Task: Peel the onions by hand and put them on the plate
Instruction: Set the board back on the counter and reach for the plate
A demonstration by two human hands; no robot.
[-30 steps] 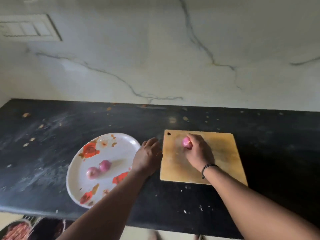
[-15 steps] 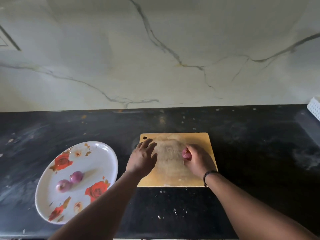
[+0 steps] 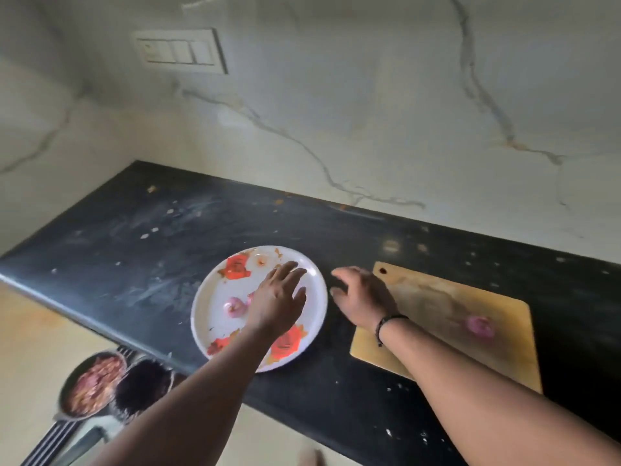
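I note one pink peeled onion on the floral white plate; a second onion lies on the cutting board.

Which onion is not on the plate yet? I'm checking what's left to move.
The small pink onion lying alone on the yellow wooden cutting board, right of both hands. The other pink onions already sit on the white floral plate.

Home kitchen: black stone counter, marble backsplash, cutting board.
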